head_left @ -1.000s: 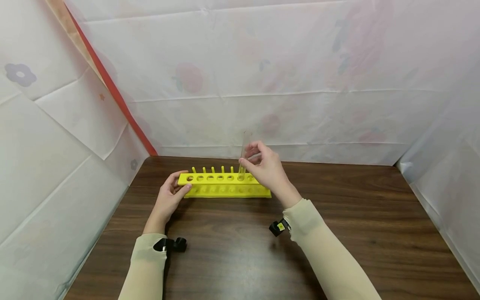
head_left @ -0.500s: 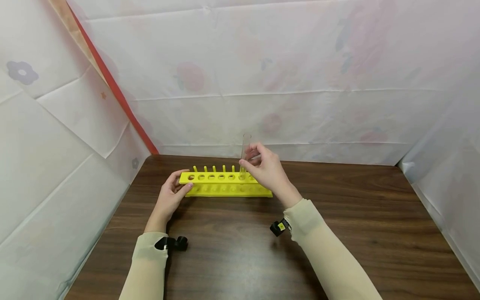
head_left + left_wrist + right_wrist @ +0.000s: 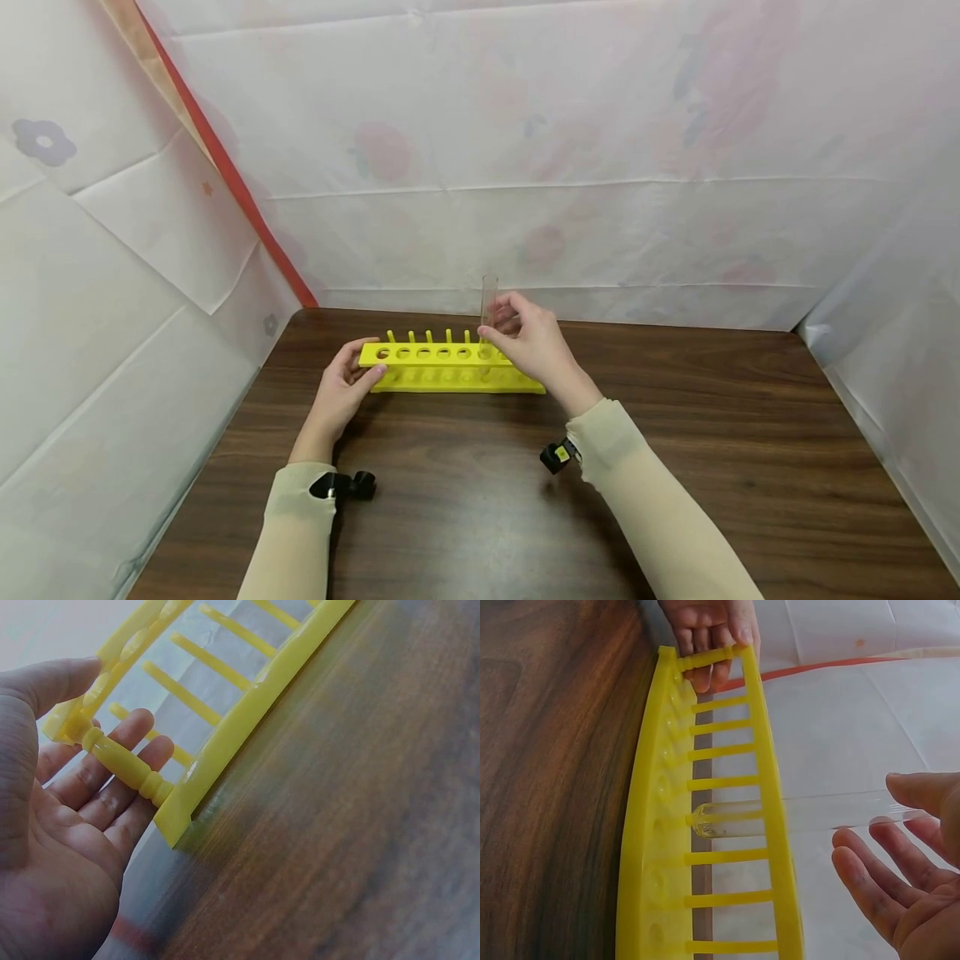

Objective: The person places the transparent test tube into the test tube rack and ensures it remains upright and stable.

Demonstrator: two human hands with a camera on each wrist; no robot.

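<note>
A yellow test-tube rack (image 3: 450, 369) stands on the far part of the dark wooden table (image 3: 480, 500). My left hand (image 3: 360, 362) grips its left end, thumb on the top bar and fingers behind the end post (image 3: 124, 765). My right hand (image 3: 495, 327) pinches a clear glass test tube (image 3: 489, 300) near its upper part. The tube stands upright through a hole right of the rack's middle. In the right wrist view the tube (image 3: 810, 812) passes through the top bar (image 3: 769, 787), and its rounded end lies at the base plate. The other holes hold nothing.
White patterned sheets (image 3: 570, 150) wall in the table at the back and on both sides, close behind the rack. A red strip (image 3: 232, 183) runs down the back left corner. Black camera mounts (image 3: 558, 454) sit on both wrists.
The test tube has sunk a little lower into the rack with my right hand. The left hand has kept its hold on the rack's end.
</note>
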